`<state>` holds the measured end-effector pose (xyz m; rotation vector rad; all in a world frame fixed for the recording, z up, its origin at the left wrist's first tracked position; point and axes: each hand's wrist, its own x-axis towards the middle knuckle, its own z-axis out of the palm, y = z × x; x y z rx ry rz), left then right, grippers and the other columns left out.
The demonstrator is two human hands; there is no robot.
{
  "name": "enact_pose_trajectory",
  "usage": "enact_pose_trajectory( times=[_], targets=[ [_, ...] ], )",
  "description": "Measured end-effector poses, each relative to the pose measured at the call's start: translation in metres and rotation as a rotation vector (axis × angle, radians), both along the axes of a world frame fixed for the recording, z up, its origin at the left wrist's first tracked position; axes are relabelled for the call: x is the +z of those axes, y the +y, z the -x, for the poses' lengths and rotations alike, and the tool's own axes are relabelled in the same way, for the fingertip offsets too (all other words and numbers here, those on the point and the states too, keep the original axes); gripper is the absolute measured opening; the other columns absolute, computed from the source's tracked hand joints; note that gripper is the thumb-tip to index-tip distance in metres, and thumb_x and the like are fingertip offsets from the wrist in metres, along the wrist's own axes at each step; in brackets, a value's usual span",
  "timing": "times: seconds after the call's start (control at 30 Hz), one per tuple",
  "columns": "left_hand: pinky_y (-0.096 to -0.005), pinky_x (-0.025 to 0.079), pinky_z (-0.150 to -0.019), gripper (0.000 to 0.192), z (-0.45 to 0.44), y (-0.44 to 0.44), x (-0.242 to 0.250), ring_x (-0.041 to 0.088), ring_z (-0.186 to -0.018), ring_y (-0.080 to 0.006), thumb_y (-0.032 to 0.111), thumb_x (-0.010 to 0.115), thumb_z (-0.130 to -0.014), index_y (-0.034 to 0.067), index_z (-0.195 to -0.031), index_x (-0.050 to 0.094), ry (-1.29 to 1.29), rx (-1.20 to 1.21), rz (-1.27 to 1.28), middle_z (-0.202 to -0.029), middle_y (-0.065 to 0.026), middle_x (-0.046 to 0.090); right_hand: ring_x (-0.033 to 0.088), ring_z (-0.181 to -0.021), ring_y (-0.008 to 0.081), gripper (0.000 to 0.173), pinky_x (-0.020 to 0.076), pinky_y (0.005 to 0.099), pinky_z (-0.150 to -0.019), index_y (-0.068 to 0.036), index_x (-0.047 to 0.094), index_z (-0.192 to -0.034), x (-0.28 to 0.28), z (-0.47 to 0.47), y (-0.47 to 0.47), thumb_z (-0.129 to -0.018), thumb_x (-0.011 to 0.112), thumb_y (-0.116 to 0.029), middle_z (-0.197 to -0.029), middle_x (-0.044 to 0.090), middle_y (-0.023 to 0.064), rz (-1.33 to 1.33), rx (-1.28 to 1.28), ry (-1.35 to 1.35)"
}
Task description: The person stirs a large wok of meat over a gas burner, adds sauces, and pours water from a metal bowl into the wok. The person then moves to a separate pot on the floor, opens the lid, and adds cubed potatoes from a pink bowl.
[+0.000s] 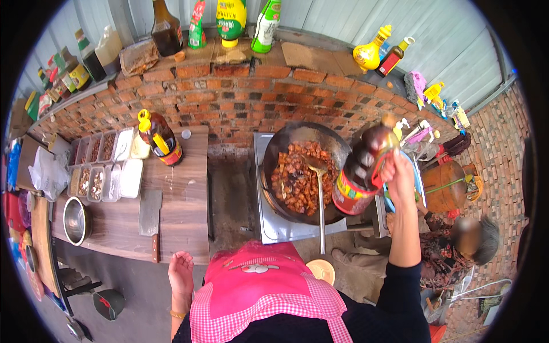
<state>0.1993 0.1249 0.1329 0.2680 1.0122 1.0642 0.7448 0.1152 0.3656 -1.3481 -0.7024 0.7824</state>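
My right hand (396, 176) grips the red handle of a large dark sauce bottle (369, 158) with a red and yellow label. The bottle is held upright at the right edge of a wok (334, 137), its cap blurred. Browned chunks of what looks like meat (296, 184) lie in the wok under light steam. A metal ladle (321, 201) rests with its bowl in the food and its handle over the front rim. My left hand (181, 268) hangs empty, fingers loosely curled, near the front edge of the wooden table (188, 223).
On the table are a cleaver (150, 210), a steel bowl (76, 223), seasoning boxes (103, 150) and another sauce bottle (161, 139). Bottles line the brick ledge (257, 68). A person (446, 253) crouches or sits at the right, near a rusty gas cylinder (444, 186). A stool (321, 272) stands below.
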Motion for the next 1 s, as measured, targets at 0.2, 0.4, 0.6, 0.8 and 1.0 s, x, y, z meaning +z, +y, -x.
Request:
enact_pose_trajectory(
  times=[0.2,0.4,0.6,0.8,1.0],
  targets=[
    [-0.0270,0.041,-0.081,0.024,-0.004,-0.011,0.008,0.054,-0.086,-0.0129,0.034,0.050,-0.093,0.011,-0.095,0.057,0.058,0.104,-0.007,-0.092,0.0000,0.059,0.038,-0.062,0.0095,0.011,0.0347,0.0248,-0.058,-0.006,0.050,-0.091,0.049,-0.061,0.148,-0.096,0.050,-0.016,-0.072,0.040,-0.0018,-0.361,0.233,-0.021],
    [-0.0261,0.041,-0.077,0.025,0.003,-0.048,0.015,0.055,-0.083,-0.0118,0.037,0.050,-0.092,0.014,-0.093,0.060,0.146,0.240,0.027,-0.089,0.0024,0.060,0.052,-0.067,0.0118,0.011,0.0440,0.0256,-0.065,-0.004,0.054,-0.089,0.073,-0.132,0.311,-0.095,0.049,-0.011,-0.076,0.055,0.0023,-0.446,0.105,-0.066],
    [-0.0355,0.042,-0.085,0.027,0.008,-0.074,0.020,0.053,-0.078,-0.0170,0.037,0.052,-0.092,0.013,-0.085,0.061,0.226,0.388,0.196,-0.082,-0.0007,0.062,0.059,-0.077,0.0138,0.008,0.0482,0.0275,-0.071,-0.004,0.061,-0.094,0.048,-0.147,0.394,-0.090,0.056,-0.008,-0.086,0.065,0.0051,-0.460,-0.060,-0.071],
    [-0.0266,0.041,-0.078,0.025,0.013,-0.062,0.009,0.054,-0.085,-0.0115,0.037,0.050,-0.093,0.013,-0.095,0.059,0.137,0.269,0.113,-0.091,0.0019,0.060,0.055,-0.105,0.0299,0.043,0.0446,0.0372,-0.090,0.003,0.052,-0.117,-0.023,-0.097,0.290,-0.077,0.067,-0.007,-0.113,0.055,0.0190,-0.305,-0.456,-1.032],
    [-0.0270,0.041,-0.082,0.026,0.001,-0.036,0.000,0.054,-0.089,-0.0120,0.036,0.049,-0.093,0.012,-0.098,0.058,0.122,0.097,0.080,-0.094,0.0010,0.060,0.051,-0.101,0.0425,0.076,0.0459,0.0453,-0.087,-0.007,0.037,-0.130,-0.176,0.036,-0.007,-0.067,0.077,-0.020,-0.120,0.038,0.0234,0.813,0.108,-1.189]
  ],
)
